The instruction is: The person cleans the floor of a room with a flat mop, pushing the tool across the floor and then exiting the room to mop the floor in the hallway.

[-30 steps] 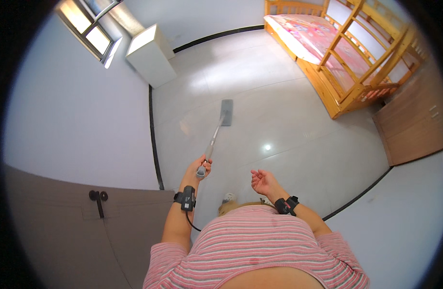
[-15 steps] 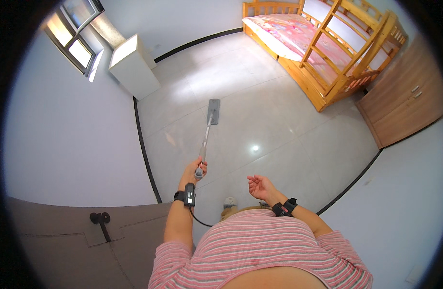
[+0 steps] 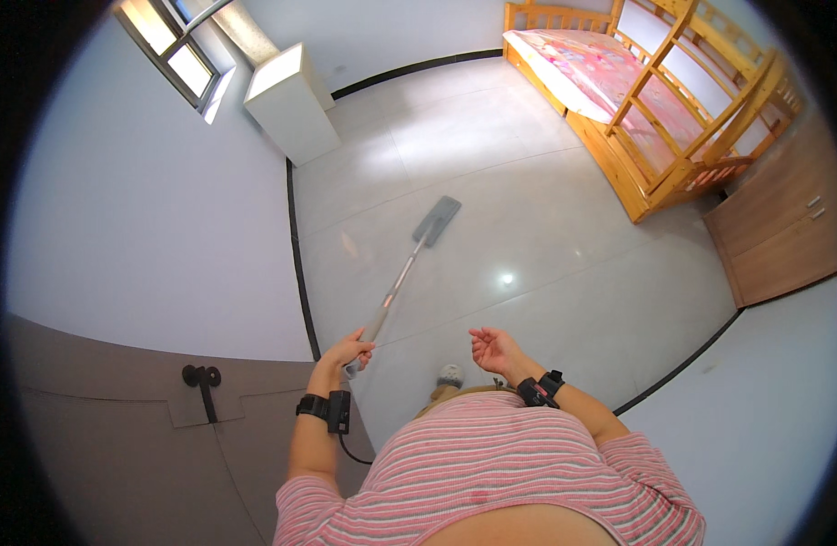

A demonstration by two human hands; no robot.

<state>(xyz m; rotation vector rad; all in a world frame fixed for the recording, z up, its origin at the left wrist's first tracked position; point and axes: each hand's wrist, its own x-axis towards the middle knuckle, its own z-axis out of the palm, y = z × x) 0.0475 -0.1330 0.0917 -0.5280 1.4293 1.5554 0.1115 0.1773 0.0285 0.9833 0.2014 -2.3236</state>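
Observation:
My left hand is closed round the upper grip of a flat mop. The mop's pale handle slants forward and to the right, away from me. At its far end the grey rectangular mop head lies on the floor, turned at an angle. Held in front of my waist, my right hand has nothing in it, its fingers loosely bent and a little apart. Both wrists carry black strapped devices, and a cable runs from the left one.
Light grey tiles cover the floor. A white cabinet stands by the window at the far left. Far right are a wooden bunk bed with a ladder and a brown wardrobe. Near left is a brown door with a black handle.
The mop head has swung to the right and turned clockwise. My left hand has moved left and nearer to me with the grip. The view has shifted; my right hand stays nearly in place.

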